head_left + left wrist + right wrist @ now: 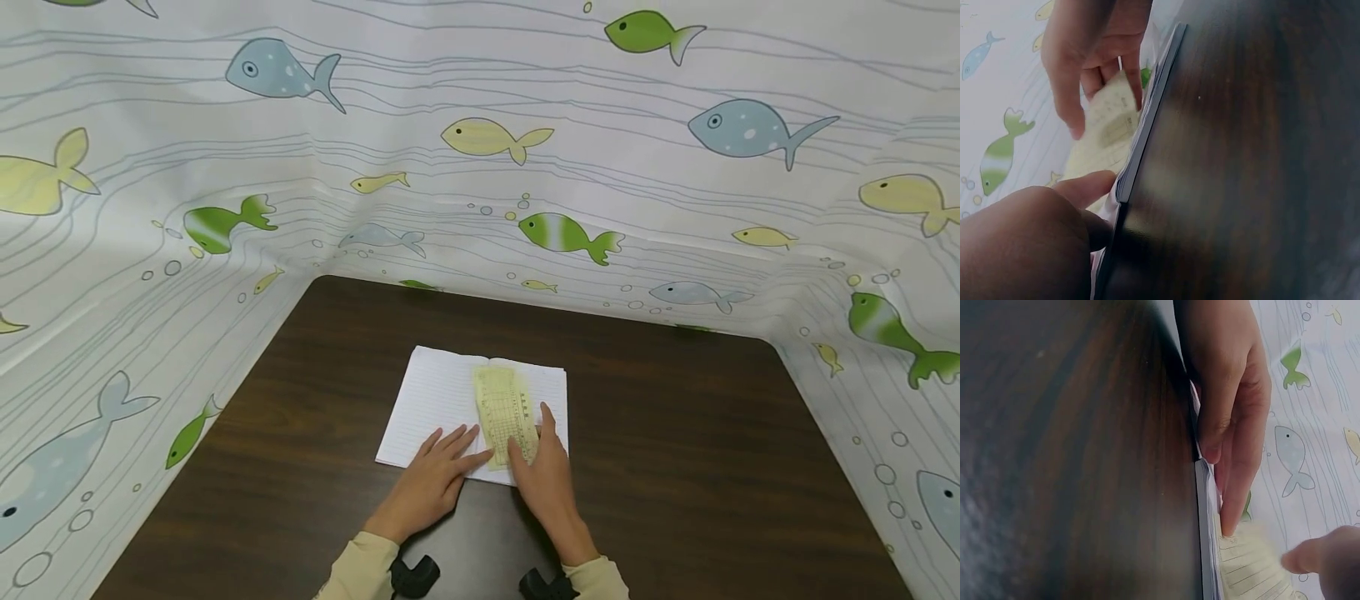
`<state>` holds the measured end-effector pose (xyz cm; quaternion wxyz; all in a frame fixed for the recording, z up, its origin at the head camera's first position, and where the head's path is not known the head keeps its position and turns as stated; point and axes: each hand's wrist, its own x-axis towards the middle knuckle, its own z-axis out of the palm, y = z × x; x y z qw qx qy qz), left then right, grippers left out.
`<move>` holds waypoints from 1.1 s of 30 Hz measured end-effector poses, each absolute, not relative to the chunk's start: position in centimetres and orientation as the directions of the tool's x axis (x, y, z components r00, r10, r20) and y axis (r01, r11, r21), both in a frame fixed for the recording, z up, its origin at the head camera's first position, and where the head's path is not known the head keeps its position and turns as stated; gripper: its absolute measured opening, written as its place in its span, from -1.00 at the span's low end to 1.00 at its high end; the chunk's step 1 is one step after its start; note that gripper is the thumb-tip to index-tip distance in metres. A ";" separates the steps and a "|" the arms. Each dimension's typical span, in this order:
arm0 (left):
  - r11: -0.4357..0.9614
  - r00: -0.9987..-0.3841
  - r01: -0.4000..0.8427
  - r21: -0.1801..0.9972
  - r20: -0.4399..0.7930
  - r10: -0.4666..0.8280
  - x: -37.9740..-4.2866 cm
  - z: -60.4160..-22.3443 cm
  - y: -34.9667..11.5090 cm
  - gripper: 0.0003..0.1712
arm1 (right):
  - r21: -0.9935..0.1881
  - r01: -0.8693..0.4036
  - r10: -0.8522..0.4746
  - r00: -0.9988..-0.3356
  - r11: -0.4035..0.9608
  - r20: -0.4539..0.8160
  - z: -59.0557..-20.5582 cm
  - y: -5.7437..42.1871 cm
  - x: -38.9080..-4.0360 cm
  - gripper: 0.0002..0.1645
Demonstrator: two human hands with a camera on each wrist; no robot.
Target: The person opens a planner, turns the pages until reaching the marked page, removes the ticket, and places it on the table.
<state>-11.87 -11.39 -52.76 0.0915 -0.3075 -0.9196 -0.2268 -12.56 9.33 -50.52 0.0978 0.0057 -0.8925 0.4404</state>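
Note:
An open lined notebook lies on the table. Over its right page is a pale yellow printed paper slip, its surface tilted up from the page in the left wrist view. My left hand rests on the lower left page with fingers spread. The left thumb reaches the slip's lower left corner. My right hand holds the slip's right side, thumb over the printed face and fingers along the right edge. In the left wrist view, some right fingers are partly hidden behind the slip.
The notebook lies on a dark wood-grain table. A white sheet with printed fish surrounds the table at the back and sides. Black bands sit at both wrists, beside light yellow sleeves.

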 end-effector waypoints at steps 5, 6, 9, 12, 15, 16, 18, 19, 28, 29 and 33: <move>0.695 -0.771 0.634 0.341 0.353 0.530 -12.0 -53.0 -11.4 -0.49 | -0.818 -0.098 0.138 -0.968 0.566 0.211 -50.5 9.6 -12.9 -0.21; 0.694 -0.768 0.637 0.336 0.359 0.530 -12.0 -53.0 -11.5 -0.49 | -0.821 -0.103 0.145 -0.965 0.561 0.220 -50.5 9.7 -12.9 -0.23; 0.691 -0.775 0.629 0.356 0.350 0.526 -12.0 -52.9 -11.5 -0.51 | -0.820 -0.119 0.161 -0.955 0.560 0.249 -50.5 10.0 -13.0 -0.31; 0.686 -0.788 0.615 0.388 0.329 0.521 -12.0 -52.9 -11.5 -0.54 | -0.812 -0.126 0.174 -0.947 0.570 0.270 -50.5 10.4 -13.0 -0.36; 0.684 -0.802 0.598 0.419 0.302 0.516 -12.0 -53.0 -11.4 -0.44 | -0.815 -0.114 0.196 -0.943 0.569 0.269 -50.1 11.2 -13.1 -0.38; 0.684 -0.805 0.593 0.424 0.295 0.515 -12.0 -53.0 -11.4 -0.38 | -0.818 -0.106 0.206 -0.942 0.566 0.265 -49.9 11.5 -13.2 -0.38; 0.684 -0.807 0.591 0.428 0.292 0.514 -12.0 -53.0 -11.4 -0.30 | -0.823 -0.089 0.227 -0.939 0.562 0.257 -49.4 12.4 -13.4 -0.36; 0.682 -0.806 0.592 0.429 0.294 0.514 -12.0 -53.1 -11.4 -0.28 | -0.826 -0.083 0.240 -0.936 0.558 0.257 -49.1 13.0 -13.5 -0.35; 0.677 -0.799 0.601 0.424 0.308 0.517 -12.1 -53.5 -11.6 -0.31 | -0.810 0.028 0.360 -0.905 0.586 0.228 -48.0 20.4 -13.5 -0.30; 0.677 -0.800 0.601 0.425 0.308 0.516 -12.0 -53.6 -11.6 -0.31 | -0.803 0.048 0.363 -0.907 0.595 0.215 -48.0 21.1 -13.3 -0.29; 0.676 -0.801 0.599 0.430 0.309 0.513 -12.0 -53.6 -11.6 -0.32 | -0.765 0.106 0.348 -0.924 0.636 0.161 -48.4 23.6 -12.7 -0.27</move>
